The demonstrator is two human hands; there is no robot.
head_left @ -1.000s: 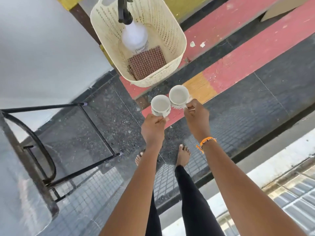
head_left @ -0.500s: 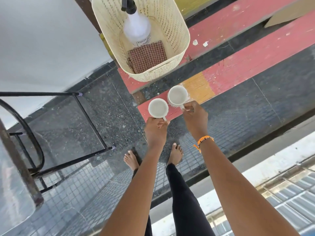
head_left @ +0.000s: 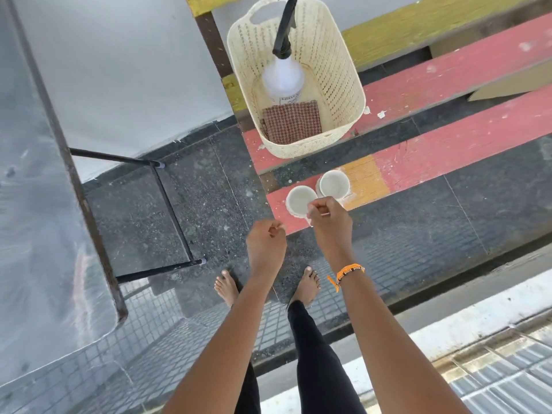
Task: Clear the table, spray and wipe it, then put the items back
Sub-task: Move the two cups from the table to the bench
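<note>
Two cups (head_left: 334, 184) stand on the bench surface (head_left: 448, 150) just before the basket (head_left: 339, 70) — clearing looks underway. The left hand (head_left: 265, 243) is clenched and empty. The right hand (head_left: 330, 222) curls its fingers (head_left: 321, 209) beside the cups, grip unclear. The spray bottle (head_left: 283, 79) and cloth (head_left: 291, 122) wait inside the basket — spraying, wiping and returning remain.

Two white cups (head_left: 334, 184) sit on the red surface (head_left: 448, 150) just past the right hand (head_left: 330, 222). The left hand (head_left: 265, 246) is curled, holding nothing.

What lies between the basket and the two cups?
Nothing stands there: in the head view, only the dark gap between the two red planks separates the basket from the cups.
</note>
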